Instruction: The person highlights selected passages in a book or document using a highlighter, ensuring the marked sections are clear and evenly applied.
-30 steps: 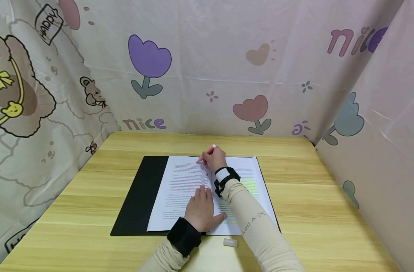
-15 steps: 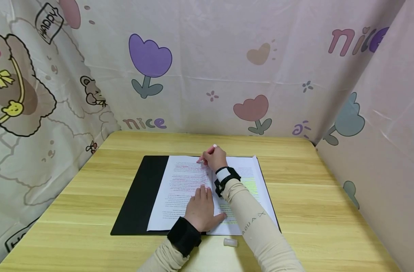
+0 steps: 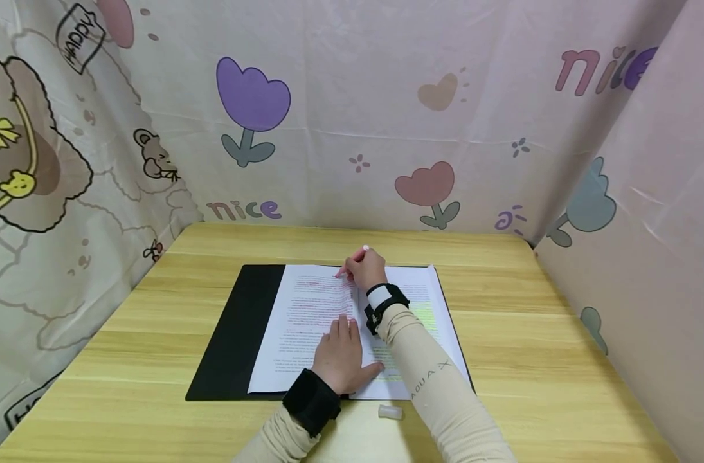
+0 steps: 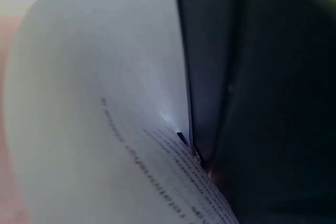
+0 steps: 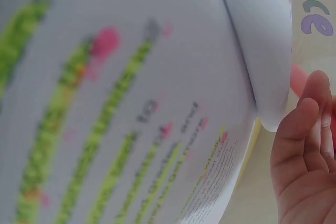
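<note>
The head view looked forward and down over the table (image 3: 514, 360) from well back, while the left wrist view faced printed paper (image 4: 79, 103) very closely and the right wrist view looked closely across the highlighted page (image 5: 142, 98), sharing it and the right hand (image 3: 370, 272) with the first.

On my head view, I now see the right hand (image 3: 370, 271) and its pink pen (image 3: 359, 254) slightly nearer three o'clock on the page (image 3: 267, 360), as folder (image 3: 236, 341) and curtain (image 3: 340, 83) shift slightly toward nine.
</note>
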Demonstrator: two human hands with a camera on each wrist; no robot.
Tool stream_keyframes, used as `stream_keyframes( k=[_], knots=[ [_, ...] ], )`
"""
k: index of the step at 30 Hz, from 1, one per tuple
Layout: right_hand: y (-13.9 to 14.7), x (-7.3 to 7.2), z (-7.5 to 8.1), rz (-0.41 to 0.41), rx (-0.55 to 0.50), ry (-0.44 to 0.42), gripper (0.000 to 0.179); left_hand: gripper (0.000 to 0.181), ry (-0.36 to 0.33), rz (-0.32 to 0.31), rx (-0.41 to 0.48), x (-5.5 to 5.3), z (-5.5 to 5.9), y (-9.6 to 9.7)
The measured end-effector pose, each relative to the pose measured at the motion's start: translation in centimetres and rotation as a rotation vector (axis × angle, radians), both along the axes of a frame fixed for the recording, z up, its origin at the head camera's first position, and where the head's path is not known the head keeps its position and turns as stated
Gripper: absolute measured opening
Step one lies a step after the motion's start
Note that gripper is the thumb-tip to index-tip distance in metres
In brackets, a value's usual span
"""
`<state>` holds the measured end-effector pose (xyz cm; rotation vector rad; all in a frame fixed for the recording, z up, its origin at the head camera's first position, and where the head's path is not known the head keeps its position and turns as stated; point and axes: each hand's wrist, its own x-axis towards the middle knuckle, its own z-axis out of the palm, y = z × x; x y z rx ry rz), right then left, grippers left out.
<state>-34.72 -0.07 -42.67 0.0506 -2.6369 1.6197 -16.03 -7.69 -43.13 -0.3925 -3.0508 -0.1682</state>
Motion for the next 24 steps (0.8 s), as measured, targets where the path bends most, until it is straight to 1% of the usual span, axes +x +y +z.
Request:
stream_keyframes(
  k=[5,10,17,24],
  knots=[
    [-0.09,0.21,0.19,-0.003,0.001,0.002,0.017,0.097,-0.008,-0.001,0.002,-0.07,0.06,-0.03],
    [-0.23,0.41,0.48,0.014,0.003,-0.001,0.017,0.098,0.003,-0.002,0.004,-0.08,-0.04,-0.04],
    [-0.27,0.32,0.45,0.007,0.028,0.007,0.017,0.098,0.000,0.000,0.003,-0.11,-0.14,-0.04],
    [-0.41,0.17,0.39,0.020,0.011,0.003,0.018,0.098,0.000,0.006,-0.010,-0.07,-0.12,-0.10]
  ],
)
